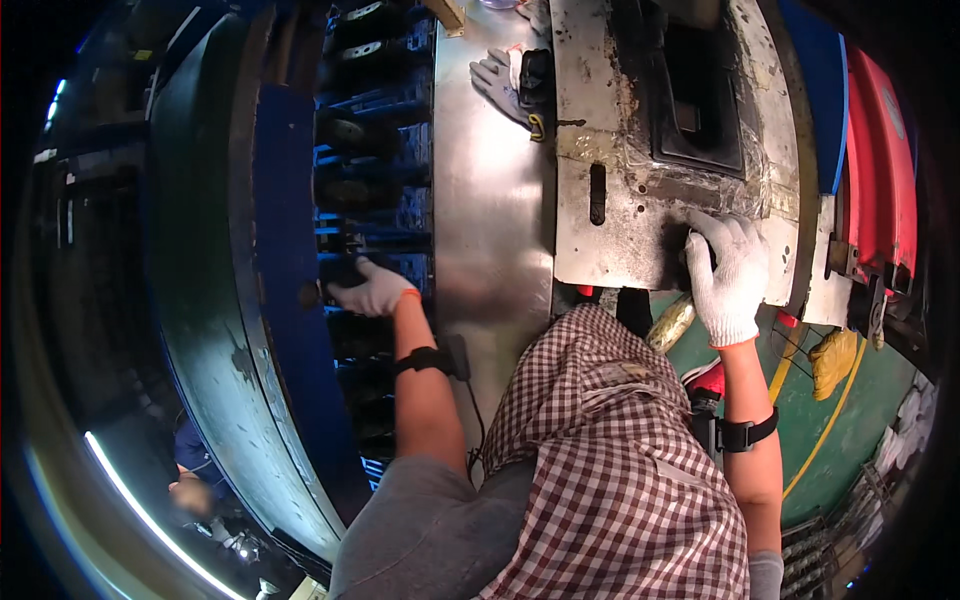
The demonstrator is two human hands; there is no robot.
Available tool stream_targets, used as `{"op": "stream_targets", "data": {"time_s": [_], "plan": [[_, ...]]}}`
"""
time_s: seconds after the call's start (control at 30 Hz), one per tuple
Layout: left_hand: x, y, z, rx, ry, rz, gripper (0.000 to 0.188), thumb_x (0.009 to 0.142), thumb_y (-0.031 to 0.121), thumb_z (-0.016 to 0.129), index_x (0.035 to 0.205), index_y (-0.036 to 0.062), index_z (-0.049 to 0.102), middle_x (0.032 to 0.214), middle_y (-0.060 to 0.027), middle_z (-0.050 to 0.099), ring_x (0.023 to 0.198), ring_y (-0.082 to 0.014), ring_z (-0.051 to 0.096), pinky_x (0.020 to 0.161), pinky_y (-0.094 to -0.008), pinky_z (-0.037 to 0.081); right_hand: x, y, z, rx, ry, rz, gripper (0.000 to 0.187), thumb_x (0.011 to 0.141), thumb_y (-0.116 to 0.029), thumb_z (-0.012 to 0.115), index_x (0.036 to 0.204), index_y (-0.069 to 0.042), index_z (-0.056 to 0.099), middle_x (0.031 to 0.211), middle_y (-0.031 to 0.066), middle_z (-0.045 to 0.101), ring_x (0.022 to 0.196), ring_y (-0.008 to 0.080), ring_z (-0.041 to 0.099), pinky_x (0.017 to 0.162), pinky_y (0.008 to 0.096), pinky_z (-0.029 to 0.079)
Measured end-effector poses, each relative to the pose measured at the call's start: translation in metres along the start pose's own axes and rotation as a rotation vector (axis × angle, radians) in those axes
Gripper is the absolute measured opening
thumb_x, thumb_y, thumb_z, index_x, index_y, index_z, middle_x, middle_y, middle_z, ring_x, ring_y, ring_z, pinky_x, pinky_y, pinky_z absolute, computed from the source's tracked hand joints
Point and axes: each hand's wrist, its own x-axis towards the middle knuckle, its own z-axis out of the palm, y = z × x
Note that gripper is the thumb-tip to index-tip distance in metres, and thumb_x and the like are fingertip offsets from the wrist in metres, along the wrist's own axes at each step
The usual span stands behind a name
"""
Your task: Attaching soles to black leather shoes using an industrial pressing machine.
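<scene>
My left hand [372,290], in a white glove, reaches over the row of dark metal parts [355,195] beside the blue machine beam [290,230]. Its thumb stands apart from the fingers, which stretch left, slightly blurred. I see nothing held in it. My right hand [728,275], also white-gloved, lies at the near edge of a worn metal plate [620,235]. Its thumb and fingers are apart, next to a dark patch on the plate. A black recessed frame [700,120] sits on the plate beyond that hand.
A smooth metal ledge [490,230] runs between the parts and the plate, with grey gloves [505,88] at its far end. Red panels [880,170] stand at right. A yellow glove-like item [832,362] hangs over the green floor [800,450]. Another person [195,465] is at lower left.
</scene>
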Motion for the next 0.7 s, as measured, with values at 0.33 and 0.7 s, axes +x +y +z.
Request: {"op": "stream_targets", "data": {"time_s": [0.33, 0.7], "plan": [[0.161, -0.104, 0.043, -0.737, -0.848, -0.806, 0.038, 0.091, 0.041, 0.066, 0.113, 0.0108, 0.071, 0.116, -0.0088, 0.074, 0.107, -0.0324, 0.07, 0.095, -0.055, 0.053, 0.006, -0.008, -0.001, 0.035, 0.007, -0.014, 0.018, 0.09, -0.02, 0.067, 0.106, -0.014, 0.075, 0.092, 0.0081, 0.07, 0.088, 0.0309, 0.063, 0.082, 0.0446, 0.048], [0.027, -0.085, -0.082, -1.204, -1.159, -0.895, 0.052, 0.083, 0.028, 0.071, 0.13, 0.0064, 0.065, 0.136, -0.013, 0.065, 0.127, -0.0329, 0.06, 0.113, -0.0551, 0.043, 0.009, -0.01, -0.007, 0.212, -0.009, 0.027, 0.018, 0.091, -0.021, 0.065, 0.104, -0.014, 0.076, 0.097, 0.0073, 0.074, 0.091, 0.0292, 0.066, 0.083, 0.0447, 0.05]]}}
